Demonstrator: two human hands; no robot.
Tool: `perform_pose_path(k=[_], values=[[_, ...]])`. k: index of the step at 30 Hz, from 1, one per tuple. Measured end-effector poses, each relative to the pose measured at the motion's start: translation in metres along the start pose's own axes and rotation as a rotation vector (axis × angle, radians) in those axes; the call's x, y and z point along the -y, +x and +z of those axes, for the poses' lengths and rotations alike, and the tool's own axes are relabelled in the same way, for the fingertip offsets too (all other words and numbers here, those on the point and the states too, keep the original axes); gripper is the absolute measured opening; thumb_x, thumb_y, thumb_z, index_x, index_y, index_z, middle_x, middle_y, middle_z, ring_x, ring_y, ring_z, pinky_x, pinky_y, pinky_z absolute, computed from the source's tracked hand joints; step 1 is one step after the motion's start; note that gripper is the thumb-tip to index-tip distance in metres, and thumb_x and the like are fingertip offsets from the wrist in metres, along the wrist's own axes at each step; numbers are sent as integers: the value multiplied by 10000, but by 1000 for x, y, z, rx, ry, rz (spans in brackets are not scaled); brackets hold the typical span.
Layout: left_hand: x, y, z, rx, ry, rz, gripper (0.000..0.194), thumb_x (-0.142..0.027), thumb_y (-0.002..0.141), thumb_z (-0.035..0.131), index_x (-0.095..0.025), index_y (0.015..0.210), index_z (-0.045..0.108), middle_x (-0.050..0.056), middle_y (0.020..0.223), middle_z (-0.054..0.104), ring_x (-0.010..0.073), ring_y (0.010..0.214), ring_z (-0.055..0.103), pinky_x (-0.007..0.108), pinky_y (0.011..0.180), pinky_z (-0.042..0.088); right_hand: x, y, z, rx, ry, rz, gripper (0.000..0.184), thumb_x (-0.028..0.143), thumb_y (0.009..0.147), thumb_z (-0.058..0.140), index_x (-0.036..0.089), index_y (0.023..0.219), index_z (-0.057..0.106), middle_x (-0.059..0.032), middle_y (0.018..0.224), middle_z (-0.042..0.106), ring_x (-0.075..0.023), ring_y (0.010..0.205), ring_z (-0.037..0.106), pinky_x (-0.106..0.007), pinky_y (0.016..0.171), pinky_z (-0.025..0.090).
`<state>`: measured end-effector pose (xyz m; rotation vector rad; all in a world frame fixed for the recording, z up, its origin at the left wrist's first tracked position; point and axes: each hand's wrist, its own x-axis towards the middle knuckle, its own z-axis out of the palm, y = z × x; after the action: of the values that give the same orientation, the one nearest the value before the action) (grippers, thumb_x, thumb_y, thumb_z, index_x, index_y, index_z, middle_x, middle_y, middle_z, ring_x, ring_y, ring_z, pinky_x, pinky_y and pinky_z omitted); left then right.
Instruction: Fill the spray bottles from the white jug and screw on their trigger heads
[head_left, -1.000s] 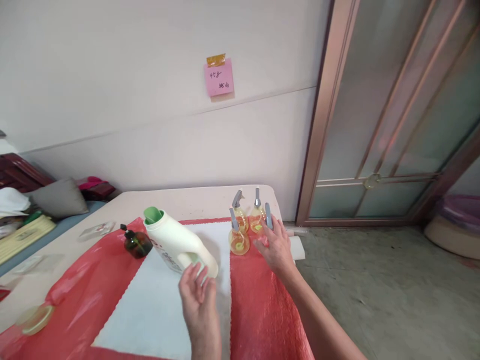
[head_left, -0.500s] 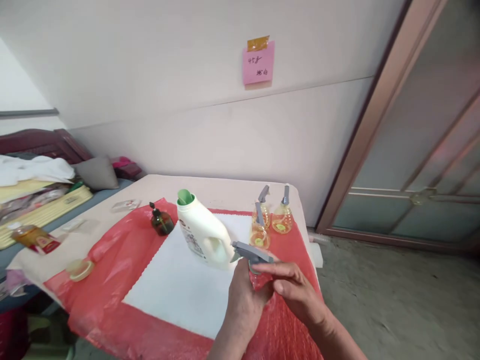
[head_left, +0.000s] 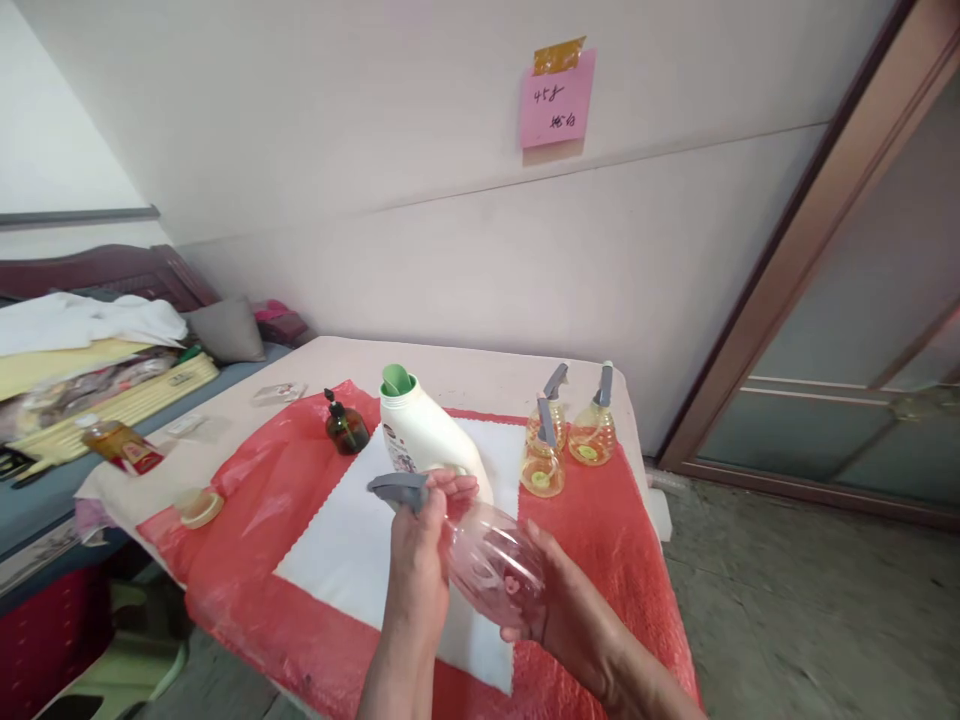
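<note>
A clear spray bottle [head_left: 496,562] with a grey trigger head [head_left: 401,488] lies tilted between my hands, the head pointing left. My left hand [head_left: 420,550] is closed around its neck just below the trigger head. Around the base and lower body my right hand [head_left: 574,605] is wrapped. The bottle looks pinkish, and no yellow liquid shows in it. Right behind it a white detergent jug [head_left: 435,430] with a green spout stands on a white cloth [head_left: 330,560], partly hidden by my left fingers and the bottle.
Three spray bottles with yellow liquid [head_left: 591,440] stand at the back right of the red plastic sheet [head_left: 247,510]. A brown pump bottle [head_left: 346,432] is left of the jug. A round lid [head_left: 199,508] and an amber bottle [head_left: 120,445] lie further left. A pink note [head_left: 557,105] hangs on the wall.
The spray bottle has turned from roughly upright to tilted on its side and moved left. My right hand has shifted from near the trigger head to the bottle's base.
</note>
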<state>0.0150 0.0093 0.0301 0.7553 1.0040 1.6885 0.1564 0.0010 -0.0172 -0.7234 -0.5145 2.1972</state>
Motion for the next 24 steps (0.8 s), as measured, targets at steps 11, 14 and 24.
perform_pose_path(k=[11,14,24], values=[[-8,7,1,-319,-175,-102,320,-445,729,719,-169,711,558,119,805,747,238,816,709,365,822,506,-21,-8,-1,-176,-874,-891,759,427,685,828,298,1323,436,-79,1412,421,-308,1349,347,-468,1152,278],[-14,7,1,-312,-157,-33,316,-439,713,727,-171,716,560,108,786,745,236,817,709,365,828,506,-17,-7,0,-76,-520,-582,646,629,855,584,324,1386,377,-67,1466,379,-270,1337,388,-427,1061,414],[-16,6,-2,-298,-109,-18,318,-453,736,716,-174,726,564,90,772,743,226,810,709,361,846,508,-8,-8,12,106,-216,-406,736,330,614,885,296,1245,508,-42,1225,583,-207,1084,572,-295,875,482]])
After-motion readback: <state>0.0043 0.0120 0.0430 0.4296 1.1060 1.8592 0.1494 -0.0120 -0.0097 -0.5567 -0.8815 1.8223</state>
